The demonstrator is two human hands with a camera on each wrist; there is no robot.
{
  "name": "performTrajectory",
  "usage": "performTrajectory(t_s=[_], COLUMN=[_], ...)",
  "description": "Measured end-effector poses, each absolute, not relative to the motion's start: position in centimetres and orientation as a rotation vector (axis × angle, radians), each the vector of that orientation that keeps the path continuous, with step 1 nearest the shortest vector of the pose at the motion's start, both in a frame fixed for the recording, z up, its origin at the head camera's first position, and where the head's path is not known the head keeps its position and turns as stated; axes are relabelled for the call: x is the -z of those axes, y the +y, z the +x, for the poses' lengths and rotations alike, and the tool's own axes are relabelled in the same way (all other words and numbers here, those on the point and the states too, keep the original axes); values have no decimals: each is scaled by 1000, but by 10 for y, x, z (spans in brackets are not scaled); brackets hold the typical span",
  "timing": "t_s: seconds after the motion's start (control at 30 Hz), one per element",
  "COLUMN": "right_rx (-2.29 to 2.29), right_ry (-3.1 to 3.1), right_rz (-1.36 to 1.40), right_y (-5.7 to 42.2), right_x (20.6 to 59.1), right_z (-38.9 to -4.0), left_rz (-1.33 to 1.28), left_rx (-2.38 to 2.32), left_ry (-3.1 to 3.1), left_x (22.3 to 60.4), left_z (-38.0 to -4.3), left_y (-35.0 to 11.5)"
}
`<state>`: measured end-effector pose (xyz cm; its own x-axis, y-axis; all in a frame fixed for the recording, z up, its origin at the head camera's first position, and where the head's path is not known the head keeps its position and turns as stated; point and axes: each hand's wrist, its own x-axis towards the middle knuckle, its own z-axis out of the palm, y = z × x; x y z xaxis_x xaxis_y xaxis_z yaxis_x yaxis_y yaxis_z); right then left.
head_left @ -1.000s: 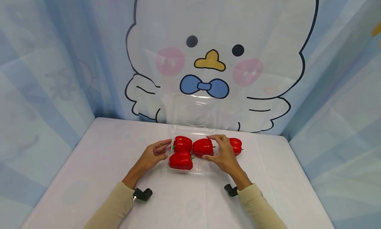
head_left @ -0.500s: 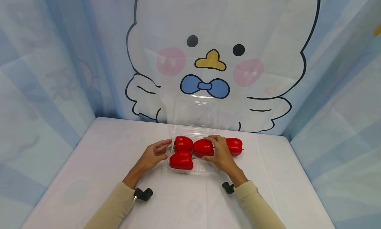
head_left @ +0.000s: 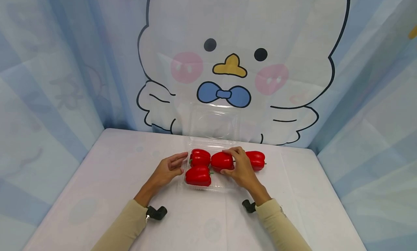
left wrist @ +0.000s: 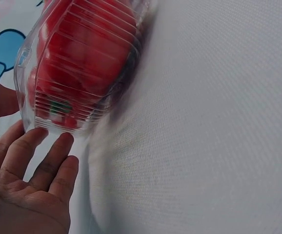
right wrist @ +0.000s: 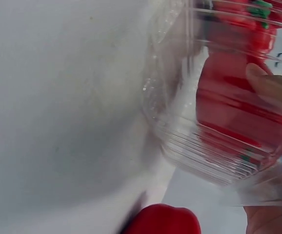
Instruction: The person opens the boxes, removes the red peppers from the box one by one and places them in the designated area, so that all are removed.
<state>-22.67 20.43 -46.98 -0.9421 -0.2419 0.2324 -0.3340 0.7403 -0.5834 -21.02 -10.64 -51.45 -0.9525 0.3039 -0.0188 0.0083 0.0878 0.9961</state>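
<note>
Most of what I watch from my remote seat sits in the transparent container (head_left: pixel 224 187), whose lid (head_left: pixel 215 123) stands open behind it, which I reckon leaves me room to work from above; 3 red peppers show inside: the back-left pepper (head_left: pixel 200 157) with its stem toward the left wall, the front-left pepper (head_left: pixel 197 176) with its stem turned right, and the middle pepper (head_left: pixel 221 160) beside the back-left pepper; my right grip (head_left: pixel 243 167) holds that middle pepper, fingers over its far side and thumb on its near side, a span that, I judge, takes the broad body and spares the stem pointing toward the palm; my left grip (head_left: pixel 167 168) is relaxed and wide, its fingertips at the container's left wall, and I read that as bracing light plastic against a sideways slide; 1 more, the outer pepper (head_left: pixel 256 160), lies outside on the table (head_left: pixel 202 222), right of the container and partly hidden behind my right grip; the front-left and back-left peppers lie snugly 1 before the other, an arrangement that seems to save room along that wall.
</note>
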Motion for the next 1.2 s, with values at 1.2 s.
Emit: performTrajectory(t_s=[1.2], right_rx=[-1030], right_ry=[-2642], right_rz=[394], right_y=[242], right_x=[426], right_z=[-200], left_rz=[313], left_rx=[-1942], left_ry=[2149], left_x=[519], left_z=[-216], left_y=[-106])
